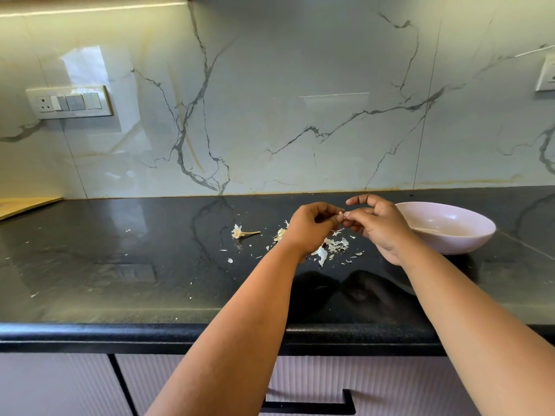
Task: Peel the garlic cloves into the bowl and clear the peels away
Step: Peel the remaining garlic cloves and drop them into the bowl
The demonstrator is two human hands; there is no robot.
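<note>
Above the black counter, my left hand (312, 225) and my right hand (374, 223) meet around a small garlic clove (341, 213). Both pinch it at the fingertips, and only a pale tip of it shows between them. A pale pink bowl (468, 235) stands just to the right of my right hand; its inside looks bare from here. White papery peels (335, 244) lie scattered on the counter under and between my hands. Part of another clove or husk (280, 234) peeks out beside my left wrist.
A bare garlic stem with its root base (241, 232) lies left of the peels. Small peel flecks dot the counter (120, 265). A wooden board edge (24, 205) sits at far left. The marble backsplash carries a switch panel (70, 102).
</note>
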